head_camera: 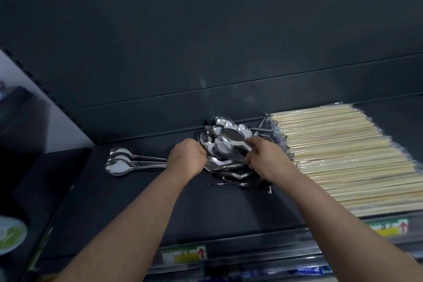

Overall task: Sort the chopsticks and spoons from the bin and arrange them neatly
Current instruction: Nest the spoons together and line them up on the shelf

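A loose pile of steel spoons [225, 137] lies on the dark shelf [119, 208] at its middle. My left hand [186, 158] is curled at the pile's left edge, its fingers closed on spoon handles. My right hand [266, 155] grips a bundle of spoons from the right, their bowls fanned up toward the back. Three spoons [121, 162] lie side by side to the left, bowls left, handles running under my left hand. Wrapped packs of pale wooden chopsticks [343, 158] fill the shelf's right part in a flat row.
The shelf's back panel [206, 52] rises just behind the spoons. Price labels [185, 255] sit on the shelf's front rail. A white and green plate [10, 236] shows at the lower left, outside the shelf. Bare shelf surface lies in front of the spoons.
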`<state>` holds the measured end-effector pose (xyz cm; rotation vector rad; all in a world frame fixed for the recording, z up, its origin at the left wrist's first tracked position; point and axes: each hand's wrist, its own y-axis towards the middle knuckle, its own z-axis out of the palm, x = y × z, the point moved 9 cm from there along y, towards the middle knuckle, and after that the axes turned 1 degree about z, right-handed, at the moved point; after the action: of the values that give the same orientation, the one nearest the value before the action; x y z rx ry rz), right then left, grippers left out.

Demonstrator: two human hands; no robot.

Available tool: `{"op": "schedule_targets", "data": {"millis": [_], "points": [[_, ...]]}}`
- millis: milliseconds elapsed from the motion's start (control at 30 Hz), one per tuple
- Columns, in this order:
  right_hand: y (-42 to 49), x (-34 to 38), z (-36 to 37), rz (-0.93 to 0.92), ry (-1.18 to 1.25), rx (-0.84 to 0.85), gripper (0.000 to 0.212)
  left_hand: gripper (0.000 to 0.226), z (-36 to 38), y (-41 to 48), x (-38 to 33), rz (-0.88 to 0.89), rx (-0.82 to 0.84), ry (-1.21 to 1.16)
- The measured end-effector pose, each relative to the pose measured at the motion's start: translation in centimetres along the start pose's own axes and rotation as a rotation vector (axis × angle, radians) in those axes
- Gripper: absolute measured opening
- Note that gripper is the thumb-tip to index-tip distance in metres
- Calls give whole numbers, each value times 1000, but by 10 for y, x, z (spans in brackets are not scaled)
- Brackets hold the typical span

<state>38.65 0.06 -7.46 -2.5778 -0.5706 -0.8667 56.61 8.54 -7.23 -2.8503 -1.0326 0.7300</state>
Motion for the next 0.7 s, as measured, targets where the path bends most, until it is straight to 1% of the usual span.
{"op": "schedule_targets", "data": {"millis": [133,233,367,467,533,600,633,700], "points": [[4,17,12,-44,-4,-1,53,24,-21,2,18,12,-58,80],[4,32,20,-88,-28,-1,49,23,-30,0,30,53,-122,55],[3,52,26,-145,-83,-38,40,20,-50,-3,44,90,-274,8],[5,62,31,-131,-112,-32,40,20,-57,-3,44,150,-295,-49],[9,65,35,-100,-144,4,41,20,-57,-3,35,228,-277,-58],[12,67,42,-77,-156,78,40,19,-56,-4,24,298,-270,-95],[13,67,46,-64,-118,127,38,18,-56,-5,19,317,-273,-127],[10,67,53,-42,114,249,34,16,-57,-5,11,337,-293,-181]]}}
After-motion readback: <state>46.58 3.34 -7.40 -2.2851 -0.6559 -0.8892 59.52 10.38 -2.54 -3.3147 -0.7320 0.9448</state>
